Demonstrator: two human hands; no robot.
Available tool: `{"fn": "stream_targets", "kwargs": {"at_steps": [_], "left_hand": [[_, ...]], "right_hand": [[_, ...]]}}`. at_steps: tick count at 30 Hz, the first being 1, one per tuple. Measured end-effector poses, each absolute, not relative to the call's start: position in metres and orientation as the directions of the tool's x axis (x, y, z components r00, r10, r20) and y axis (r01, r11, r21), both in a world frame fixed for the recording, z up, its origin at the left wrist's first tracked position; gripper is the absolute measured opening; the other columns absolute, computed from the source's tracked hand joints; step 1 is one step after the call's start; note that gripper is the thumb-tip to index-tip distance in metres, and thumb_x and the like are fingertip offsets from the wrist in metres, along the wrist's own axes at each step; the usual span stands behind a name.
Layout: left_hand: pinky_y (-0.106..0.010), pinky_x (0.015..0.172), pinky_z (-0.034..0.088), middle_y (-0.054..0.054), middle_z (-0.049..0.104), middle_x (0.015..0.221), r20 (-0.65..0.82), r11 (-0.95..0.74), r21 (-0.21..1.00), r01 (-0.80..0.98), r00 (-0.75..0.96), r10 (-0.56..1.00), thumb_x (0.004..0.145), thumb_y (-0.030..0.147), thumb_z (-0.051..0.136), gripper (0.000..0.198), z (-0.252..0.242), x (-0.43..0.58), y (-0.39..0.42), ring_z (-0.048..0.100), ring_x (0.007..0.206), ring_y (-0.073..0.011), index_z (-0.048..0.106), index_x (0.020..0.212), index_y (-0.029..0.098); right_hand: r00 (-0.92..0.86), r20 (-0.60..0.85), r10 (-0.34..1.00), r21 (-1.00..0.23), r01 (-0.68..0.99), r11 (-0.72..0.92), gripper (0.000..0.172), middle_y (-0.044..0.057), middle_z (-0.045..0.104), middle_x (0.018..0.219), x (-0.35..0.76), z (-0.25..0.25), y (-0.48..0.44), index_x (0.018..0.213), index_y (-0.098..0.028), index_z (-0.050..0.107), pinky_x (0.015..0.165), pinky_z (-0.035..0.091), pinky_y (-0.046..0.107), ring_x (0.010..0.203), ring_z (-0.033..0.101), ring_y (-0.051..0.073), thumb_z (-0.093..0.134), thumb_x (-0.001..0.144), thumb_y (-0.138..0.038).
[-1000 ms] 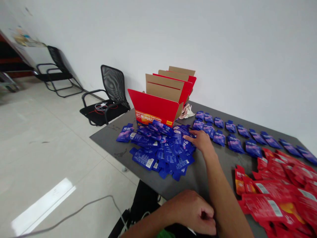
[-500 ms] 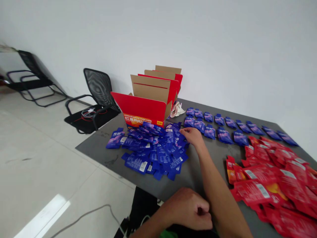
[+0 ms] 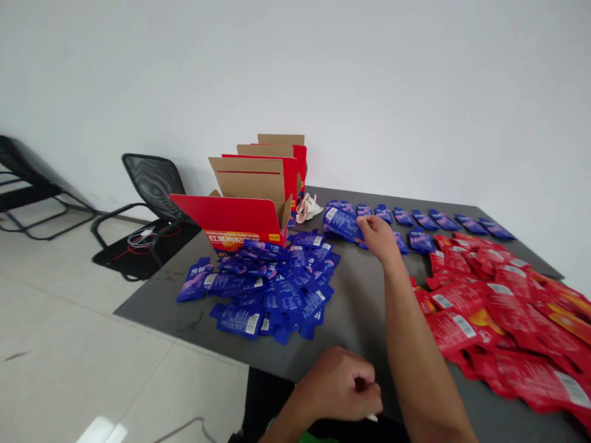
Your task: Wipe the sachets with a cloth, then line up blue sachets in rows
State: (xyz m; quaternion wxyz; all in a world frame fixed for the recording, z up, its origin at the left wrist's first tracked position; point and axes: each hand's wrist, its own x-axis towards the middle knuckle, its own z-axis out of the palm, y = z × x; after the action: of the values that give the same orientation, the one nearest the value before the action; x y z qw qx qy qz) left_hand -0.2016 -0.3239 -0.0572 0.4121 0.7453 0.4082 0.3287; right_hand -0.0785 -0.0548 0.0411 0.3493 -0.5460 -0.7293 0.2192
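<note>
My right hand point(image 3: 376, 237) reaches over the table with its fingertips closed on the edge of a blue pouch point(image 3: 340, 223). That pouch is raised, its barcode side showing, above the rows of blue pouches point(image 3: 421, 240) laid out on the table. My left hand point(image 3: 344, 384) is curled into a fist by the table's near edge. A small white sliver point(image 3: 372, 418) shows under its fingers; what the fist holds, if anything, is hidden. Left of my right hand lies a loose heap of blue pouches point(image 3: 286, 295).
Red cartons point(image 3: 231, 215) with raised flaps stand in a line behind the heap. A crumpled pinkish-white wad point(image 3: 308, 208) lies beside them. Red pouches point(image 3: 498, 295) are piled at the right of the grey table point(image 3: 355, 320). A black chair point(image 3: 152, 191) stands to the left.
My right hand has lifted a blue pouch off the heap and carried it right, to the laid-out rows. The view has turned somewhat to the right. My left hand stays a fist.
</note>
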Motion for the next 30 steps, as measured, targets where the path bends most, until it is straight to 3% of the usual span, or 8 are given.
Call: {"fn": "stream_targets", "kwargs": {"at_steps": [3,7,11,15,20,22,26,30], "left_hand": [[-0.024,0.053,0.023,0.008,0.036,0.052,0.169,-0.311,0.903,0.298,0.419,0.892,0.075,0.012,0.066,0.031,-0.056,-0.202,-0.324,0.036,0.05,-0.0051,0.042,0.056,0.017],[-0.024,0.054,0.024,0.008,0.038,0.052,0.12,-0.231,0.937,0.263,0.379,0.917,0.075,0.011,0.063,0.031,-0.053,-0.203,-0.323,0.038,0.051,-0.006,0.04,0.055,0.018],[-0.027,0.053,0.021,0.007,0.034,0.051,0.088,-0.189,0.942,0.278,0.337,0.937,0.078,0.014,0.062,0.034,-0.053,-0.204,-0.323,0.034,0.052,-0.0074,0.037,0.054,0.019],[-0.027,0.054,0.022,0.007,0.035,0.052,0.083,-0.183,0.94,0.287,0.328,0.941,0.079,0.016,0.062,0.035,-0.055,-0.205,-0.325,0.034,0.053,-0.0077,0.037,0.054,0.019],[-0.027,0.054,0.022,0.007,0.036,0.052,0.094,-0.2,0.936,0.29,0.341,0.935,0.078,0.014,0.062,0.035,-0.056,-0.205,-0.326,0.036,0.053,-0.0076,0.037,0.055,0.018],[-0.027,0.054,0.023,0.007,0.036,0.052,0.092,-0.2,0.935,0.293,0.343,0.935,0.078,0.013,0.062,0.035,-0.055,-0.204,-0.326,0.036,0.053,-0.0074,0.037,0.054,0.018],[-0.026,0.054,0.024,0.007,0.037,0.052,0.076,-0.189,0.934,0.303,0.349,0.934,0.077,0.01,0.062,0.036,-0.054,-0.204,-0.327,0.037,0.052,-0.0071,0.037,0.053,0.018],[-0.025,0.055,0.025,0.007,0.037,0.052,0.081,-0.2,0.93,0.309,0.359,0.93,0.076,0.008,0.063,0.036,-0.057,-0.204,-0.327,0.039,0.052,-0.0069,0.037,0.053,0.018]], "right_hand": [[-0.034,0.32,0.947,-0.778,0.56,0.283,0.061,0.01,0.074,0.102,-0.05,0.055,-0.061,0.136,-0.019,0.063,0.064,0.062,0.032,0.08,0.07,0.022,0.039,0.105,-0.065],[0.073,0.328,0.942,-0.829,0.499,0.25,0.051,0.011,0.075,0.107,-0.022,0.077,-0.076,0.128,-0.02,0.065,0.054,0.058,0.031,0.067,0.073,0.021,0.052,0.101,-0.062],[0.052,0.332,0.942,-0.756,0.612,0.232,0.034,0.007,0.079,0.095,0.004,0.1,-0.084,0.115,-0.02,0.07,0.05,0.05,0.026,0.054,0.07,0.016,0.061,0.1,-0.049],[0.019,0.264,0.964,-0.656,0.737,0.165,0.029,0.002,0.075,0.071,0.035,0.105,-0.083,0.113,-0.021,0.073,0.052,0.049,0.026,0.049,0.067,0.016,0.066,0.099,-0.045],[0.03,0.122,0.992,-0.813,0.577,0.082,0.044,0.008,0.08,0.09,0.067,0.089,-0.078,0.125,-0.019,0.07,0.046,0.052,0.029,0.052,0.071,0.02,0.078,0.089,-0.042],[0.018,0.068,0.998,-0.857,0.514,0.049,0.045,0.007,0.08,0.091,0.074,0.086,-0.075,0.124,-0.019,0.071,0.05,0.057,0.032,0.056,0.073,0.021,0.083,0.084,-0.037],[-0.068,0.009,0.998,-0.854,0.518,0.043,0.032,0.004,0.079,0.082,0.082,0.092,-0.065,0.106,-0.02,0.078,0.068,0.064,0.036,0.068,0.074,0.022,0.089,0.077,-0.028],[-0.185,0.026,0.982,-0.794,0.594,0.133,0.037,0.003,0.078,0.081,0.082,0.104,-0.053,0.101,-0.02,0.079,0.073,0.06,0.033,0.074,0.073,0.021,0.093,0.072,-0.038]]}}
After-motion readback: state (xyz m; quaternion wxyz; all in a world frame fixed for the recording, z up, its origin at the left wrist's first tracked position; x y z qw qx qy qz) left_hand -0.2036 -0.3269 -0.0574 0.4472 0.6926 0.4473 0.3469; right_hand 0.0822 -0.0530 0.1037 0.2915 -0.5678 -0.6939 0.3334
